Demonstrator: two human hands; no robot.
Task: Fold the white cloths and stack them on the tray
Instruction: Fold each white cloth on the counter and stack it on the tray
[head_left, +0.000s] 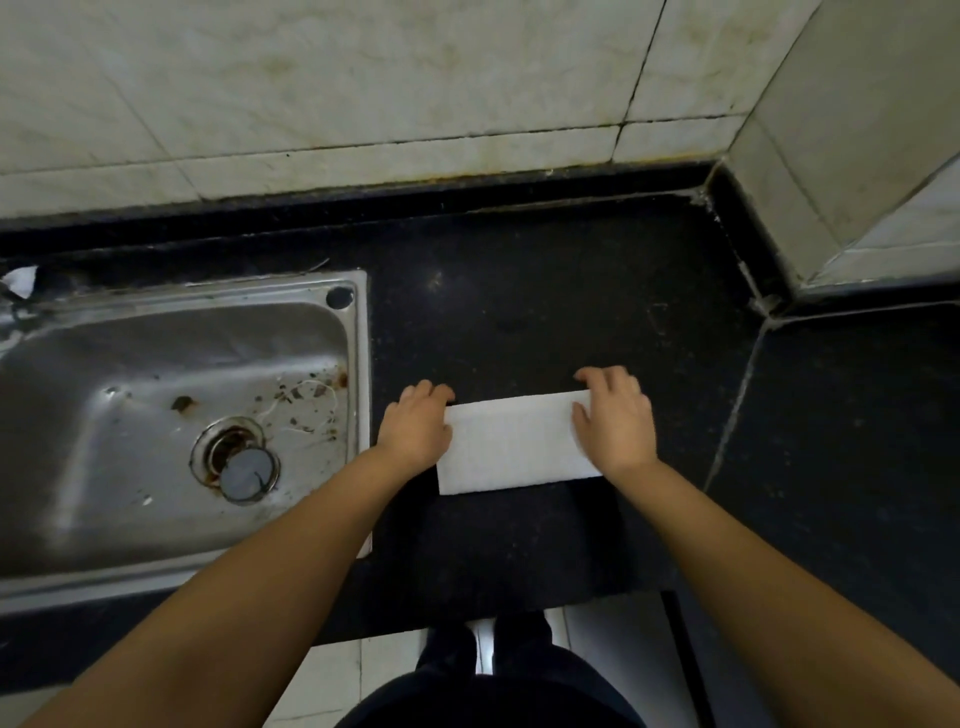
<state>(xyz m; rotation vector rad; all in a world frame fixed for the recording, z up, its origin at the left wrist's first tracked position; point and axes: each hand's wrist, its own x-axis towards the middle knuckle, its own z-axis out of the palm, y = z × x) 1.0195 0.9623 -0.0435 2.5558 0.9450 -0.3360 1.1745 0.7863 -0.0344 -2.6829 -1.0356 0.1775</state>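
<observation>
One white cloth (511, 444) lies on the black counter (545, 312) as a flat folded rectangle, long side running left to right. My left hand (415, 423) grips its left end, fingers curled over the far left corner. My right hand (615, 415) rests on its right end, fingers over the far right corner and edge. No tray is in view.
A steel sink (171, 415) with a drain plug (247, 473) sits just left of the cloth. Tiled walls (363, 78) close the back and right corner. The counter's front edge (493, 618) is near my body, with floor tiles below.
</observation>
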